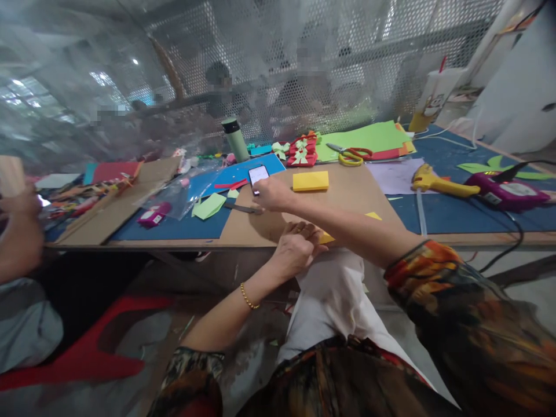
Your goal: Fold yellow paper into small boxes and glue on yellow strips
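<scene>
My right hand [271, 194] reaches across above my left forearm. Its fingers are curled together, with the fingertips at the lower end of a phone [259, 172] that has a lit screen; I see nothing held in them. At the table's front edge my left hand [296, 246] is closed, with yellow paper [326, 238] showing beside its fingers, partly hidden by my right forearm. A folded yellow paper piece [310, 180] lies on the brown cardboard [347, 200]. Left of my right hand is a dark, flat strip-like tool [243, 208].
Scissors [351, 155] rest by green sheets [365, 139]. A yellow glue gun [443, 182] and a purple device [504, 191] with cables occupy the right. A green bottle [235, 140] and a drink cup [430, 101] stand behind. Another person's arm [19, 226] is at left.
</scene>
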Demonstrator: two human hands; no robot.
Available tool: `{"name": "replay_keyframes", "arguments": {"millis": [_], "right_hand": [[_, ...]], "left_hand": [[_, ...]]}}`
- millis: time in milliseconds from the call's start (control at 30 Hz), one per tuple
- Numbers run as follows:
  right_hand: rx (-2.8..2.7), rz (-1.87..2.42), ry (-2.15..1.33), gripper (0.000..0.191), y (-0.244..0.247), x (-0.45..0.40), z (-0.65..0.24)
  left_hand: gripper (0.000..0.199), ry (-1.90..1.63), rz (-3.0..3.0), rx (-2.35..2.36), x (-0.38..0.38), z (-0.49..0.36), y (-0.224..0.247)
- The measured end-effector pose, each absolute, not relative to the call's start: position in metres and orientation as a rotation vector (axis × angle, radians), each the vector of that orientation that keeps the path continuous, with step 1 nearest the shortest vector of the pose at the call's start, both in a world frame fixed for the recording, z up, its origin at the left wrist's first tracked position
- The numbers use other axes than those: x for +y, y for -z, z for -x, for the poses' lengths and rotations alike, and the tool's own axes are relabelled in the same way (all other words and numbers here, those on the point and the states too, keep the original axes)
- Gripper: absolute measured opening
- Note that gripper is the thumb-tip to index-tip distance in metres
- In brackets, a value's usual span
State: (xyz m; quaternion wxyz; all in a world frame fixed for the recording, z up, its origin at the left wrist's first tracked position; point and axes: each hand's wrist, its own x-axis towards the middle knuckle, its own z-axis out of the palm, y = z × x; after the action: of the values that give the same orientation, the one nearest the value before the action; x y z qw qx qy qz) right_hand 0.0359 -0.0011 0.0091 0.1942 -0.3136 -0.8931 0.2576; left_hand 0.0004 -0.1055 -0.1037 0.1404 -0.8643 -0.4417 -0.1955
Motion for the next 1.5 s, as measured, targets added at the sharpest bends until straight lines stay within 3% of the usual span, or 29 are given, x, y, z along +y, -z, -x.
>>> {"name": "replay_keyframes", "arguments": {"millis": [167,233,300,433,600,767,967,1167,1267,1500], "right_hand": [[-2.333,1.105,-0.162,0.018,-0.02,-0.02,-0.14],[-2.299,1.21,-0.038,0.031,-0.005,-0.038,-0.187],[-2.385,1.142,-0.03,0.033,0.02,-0.057,-0.223],[-2.533,1.018,0.161,0.02,0.067,-0.084,-0.256],[-2.572,0.942,0.372,0.022,0.083,-0.087,-0.26],[-2.392,0.971,0.097,0.03,0.085,-0.083,-0.263],[-1.827,1.3,-0.379,0.027,0.078,-0.07,-0.259],[-1.568,1.247,-0.622,0.027,0.058,-0.057,-0.249],[-1.404,1.162,-0.763,0.026,0.061,-0.05,-0.243],[-1.222,1.084,-0.698,0.031,0.072,-0.041,-0.248]], "left_hand": [[0.026,0.729,2.573,-1.234,-0.104,0.007,0.101],[0.024,0.781,2.571,-1.184,-0.105,0.007,0.101],[0.024,0.816,2.543,-1.17,-0.106,0.007,0.1],[0.031,0.82,2.498,-1.179,-0.107,0.006,0.099],[0.048,0.838,2.435,-1.198,-0.11,0.012,0.098],[0.062,0.817,2.422,-1.322,-0.115,0.019,0.1],[0.03,0.743,2.402,-1.08,-0.114,0.016,0.097],[0.025,0.814,2.507,-0.981,-0.092,0.038,0.083],[0.031,0.734,2.339,-1.099,-0.072,0.067,0.071],[0.033,0.863,1.788,-1.487,-0.073,0.16,0.031]]}}
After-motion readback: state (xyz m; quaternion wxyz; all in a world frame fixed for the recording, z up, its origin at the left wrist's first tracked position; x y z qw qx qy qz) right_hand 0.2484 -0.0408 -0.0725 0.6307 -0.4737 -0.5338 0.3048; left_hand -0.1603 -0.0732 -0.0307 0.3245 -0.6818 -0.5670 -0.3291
